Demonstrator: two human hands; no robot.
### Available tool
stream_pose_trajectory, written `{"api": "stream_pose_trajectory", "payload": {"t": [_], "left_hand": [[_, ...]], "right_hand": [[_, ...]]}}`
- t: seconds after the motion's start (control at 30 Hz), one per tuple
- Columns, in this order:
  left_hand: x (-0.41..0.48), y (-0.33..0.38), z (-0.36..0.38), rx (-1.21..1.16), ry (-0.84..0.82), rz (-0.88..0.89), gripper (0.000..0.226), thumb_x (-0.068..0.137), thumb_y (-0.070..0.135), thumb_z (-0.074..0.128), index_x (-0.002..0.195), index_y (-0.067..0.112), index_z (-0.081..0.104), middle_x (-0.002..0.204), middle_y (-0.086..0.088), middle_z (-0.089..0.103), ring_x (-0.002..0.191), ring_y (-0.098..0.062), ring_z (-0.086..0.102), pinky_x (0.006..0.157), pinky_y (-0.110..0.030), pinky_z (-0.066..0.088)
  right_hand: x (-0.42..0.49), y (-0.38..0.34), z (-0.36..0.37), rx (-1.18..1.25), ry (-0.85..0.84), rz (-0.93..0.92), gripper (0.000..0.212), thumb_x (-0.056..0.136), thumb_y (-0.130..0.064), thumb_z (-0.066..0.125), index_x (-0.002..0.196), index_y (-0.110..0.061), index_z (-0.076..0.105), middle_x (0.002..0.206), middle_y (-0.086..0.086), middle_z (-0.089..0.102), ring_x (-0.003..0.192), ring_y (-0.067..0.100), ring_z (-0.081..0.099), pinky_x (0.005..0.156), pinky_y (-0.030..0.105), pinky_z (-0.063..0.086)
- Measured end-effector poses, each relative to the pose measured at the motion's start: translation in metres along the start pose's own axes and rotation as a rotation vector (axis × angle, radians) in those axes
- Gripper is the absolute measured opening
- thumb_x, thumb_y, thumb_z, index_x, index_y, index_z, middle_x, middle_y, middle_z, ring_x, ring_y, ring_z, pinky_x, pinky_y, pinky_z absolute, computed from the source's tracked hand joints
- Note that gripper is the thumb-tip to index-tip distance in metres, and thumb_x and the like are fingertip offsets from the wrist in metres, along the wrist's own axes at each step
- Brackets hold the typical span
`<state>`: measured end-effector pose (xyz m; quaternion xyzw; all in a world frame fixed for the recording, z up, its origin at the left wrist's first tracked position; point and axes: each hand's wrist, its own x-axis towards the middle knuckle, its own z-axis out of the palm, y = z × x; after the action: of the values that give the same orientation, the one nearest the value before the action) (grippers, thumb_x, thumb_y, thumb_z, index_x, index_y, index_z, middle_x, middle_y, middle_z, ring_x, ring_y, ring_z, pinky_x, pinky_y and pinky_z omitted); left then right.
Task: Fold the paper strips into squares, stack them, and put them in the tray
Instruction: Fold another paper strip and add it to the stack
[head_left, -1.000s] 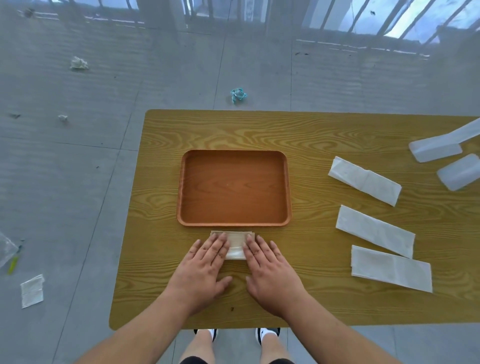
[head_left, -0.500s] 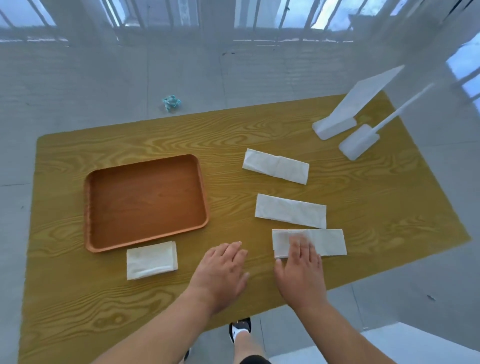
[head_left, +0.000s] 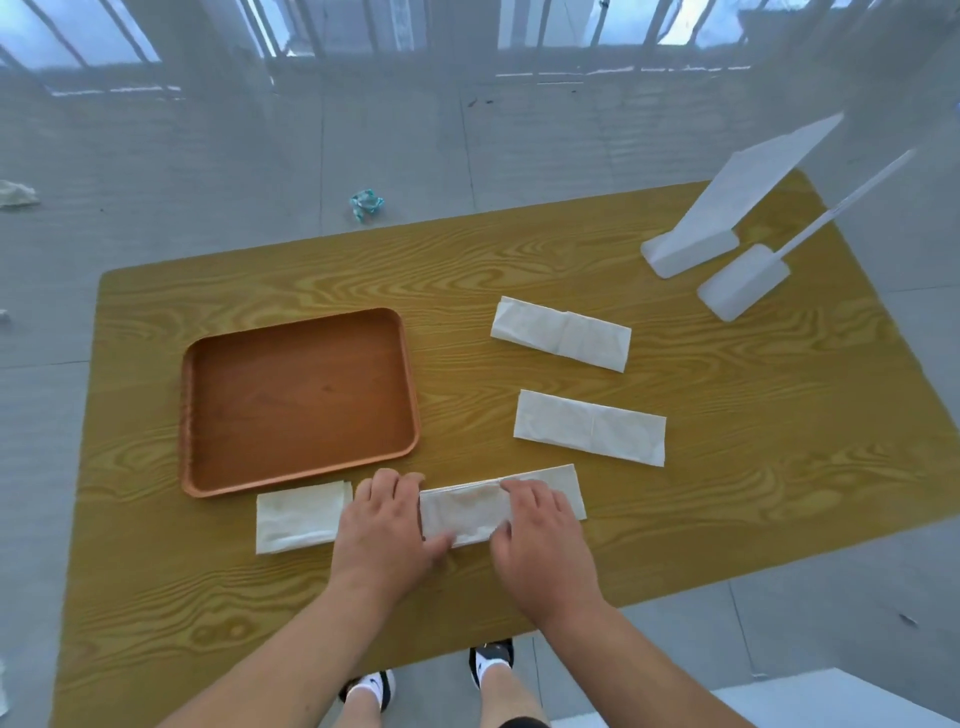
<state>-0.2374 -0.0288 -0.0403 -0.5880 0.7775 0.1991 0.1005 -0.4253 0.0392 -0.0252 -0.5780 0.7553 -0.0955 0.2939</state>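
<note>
A brown wooden tray (head_left: 208, 415) lies on the left half of the table with nothing in it. Just in front of its near edge rests one folded white paper square (head_left: 298, 517). To the right of that, a white paper strip (head_left: 465, 509) lies flat near the table's front edge. My left hand (head_left: 384, 525) presses on the strip's left end and my right hand (head_left: 540, 540) lies on its right part, fingers spread flat. Two more unfolded strips sit further back on the right, one (head_left: 589, 427) in the middle and one (head_left: 561, 333) beyond it.
Two white stands (head_left: 691, 249) with slanted cards occupy the table's far right corner. The yellow wood-grain table (head_left: 519, 270) has its front edge close to my feet. Crumpled scraps (head_left: 367, 202) lie on the grey floor beyond.
My hands left the folded square. The right hand reached the nearest strip and dragged it left to beside the square. The left hand now presses on it too.
</note>
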Motion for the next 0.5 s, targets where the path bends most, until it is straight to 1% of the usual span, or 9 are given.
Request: {"api": "stream_pose_trajectory", "payload": {"t": [0.07, 0.1, 0.2, 0.27, 0.33, 0.43, 0.5], "left_hand": [[0.004, 0.006, -0.002, -0.023, 0.023, 0.02, 0.081, 0.084, 0.08, 0.052, 0.142, 0.024, 0.051, 0.129, 0.003, 0.05, 0.117, -0.018, 0.047, 0.102, -0.035, 0.045], [0.006, 0.011, -0.003, -0.011, 0.015, 0.029, 0.08, 0.084, 0.08, 0.053, 0.141, 0.024, 0.051, 0.129, 0.003, 0.049, 0.117, -0.018, 0.046, 0.101, -0.035, 0.046], [0.014, 0.021, -0.006, 0.066, -0.031, 0.022, 0.072, 0.083, 0.076, 0.061, 0.132, 0.025, 0.051, 0.125, 0.003, 0.049, 0.114, -0.019, 0.046, 0.097, -0.036, 0.047], [0.019, 0.022, -0.009, 0.087, -0.054, 0.003, 0.066, 0.082, 0.074, 0.065, 0.124, 0.025, 0.055, 0.119, 0.003, 0.051, 0.111, -0.019, 0.047, 0.094, -0.036, 0.048], [0.021, 0.017, -0.011, 0.085, -0.068, -0.006, 0.062, 0.082, 0.072, 0.067, 0.12, 0.025, 0.055, 0.118, 0.002, 0.053, 0.111, -0.02, 0.048, 0.093, -0.036, 0.048], [0.017, 0.004, -0.014, 0.034, -0.041, -0.015, 0.05, 0.085, 0.063, 0.071, 0.115, 0.026, 0.054, 0.115, 0.004, 0.054, 0.11, -0.02, 0.051, 0.093, -0.038, 0.049], [0.014, -0.004, -0.014, -0.023, -0.012, -0.011, 0.037, 0.089, 0.054, 0.07, 0.11, 0.026, 0.056, 0.108, 0.006, 0.056, 0.105, -0.019, 0.053, 0.089, -0.036, 0.05]], "right_hand": [[0.004, 0.009, -0.004, 0.016, 0.0, 0.067, 0.046, 0.097, -0.02, 0.05, 0.143, -0.016, 0.049, 0.135, 0.001, 0.056, 0.124, 0.019, 0.047, 0.108, 0.034, 0.04], [0.005, 0.012, -0.005, 0.038, -0.01, 0.069, 0.047, 0.097, -0.019, 0.05, 0.144, -0.016, 0.048, 0.137, 0.001, 0.056, 0.127, 0.019, 0.046, 0.109, 0.033, 0.04], [0.002, 0.011, -0.004, 0.087, -0.056, 0.009, 0.048, 0.099, -0.017, 0.051, 0.147, -0.018, 0.047, 0.144, -0.001, 0.054, 0.133, 0.014, 0.046, 0.109, 0.026, 0.036], [0.0, 0.01, -0.002, 0.088, -0.066, 0.004, 0.048, 0.099, -0.019, 0.051, 0.147, -0.02, 0.048, 0.144, -0.004, 0.055, 0.131, 0.012, 0.049, 0.105, 0.022, 0.037], [-0.001, 0.009, -0.001, 0.083, -0.063, 0.015, 0.048, 0.099, -0.02, 0.051, 0.146, -0.02, 0.049, 0.142, -0.005, 0.057, 0.129, 0.011, 0.051, 0.104, 0.022, 0.038], [-0.002, 0.007, -0.001, 0.093, -0.027, 0.029, 0.047, 0.098, -0.02, 0.051, 0.146, -0.02, 0.049, 0.141, -0.005, 0.056, 0.129, 0.01, 0.05, 0.104, 0.022, 0.038], [-0.003, 0.006, -0.001, 0.091, -0.001, 0.038, 0.046, 0.098, -0.02, 0.052, 0.145, -0.02, 0.05, 0.14, -0.005, 0.056, 0.128, 0.011, 0.05, 0.104, 0.023, 0.038]]}}
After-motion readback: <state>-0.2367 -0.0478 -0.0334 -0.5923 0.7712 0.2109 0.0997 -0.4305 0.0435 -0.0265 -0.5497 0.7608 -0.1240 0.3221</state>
